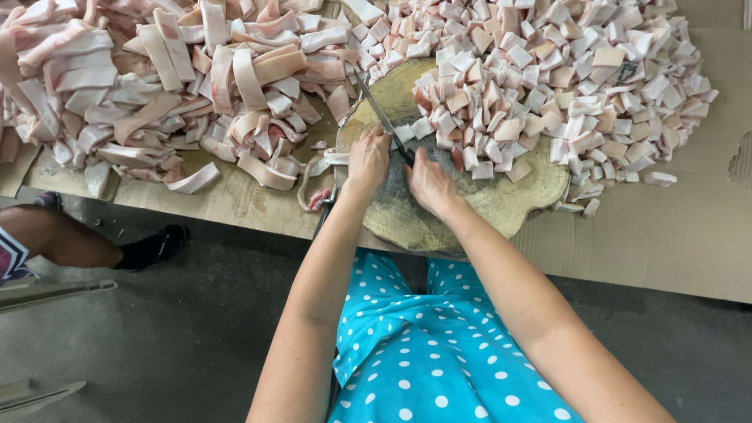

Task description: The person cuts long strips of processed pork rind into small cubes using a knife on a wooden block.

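Long thin dark-bladed knife (381, 117) lying tilted across round, worn wooden chopping block (501, 200), tip toward heaped long pale pink fat strips (157, 70). Small cut pink-white fat squares (564, 70) piled on block's far right. Left hand (368, 157) pressed palm-down on a strip at block's edge. Right hand (427, 182) closed around knife handle, wrist low.

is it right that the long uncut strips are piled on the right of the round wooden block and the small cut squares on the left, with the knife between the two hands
Not quite: the sides are swapped. The head view shows the long uncut strips piled left of the round wooden block and the small cut squares on the right. The knife does lie between the left hand and right hand.
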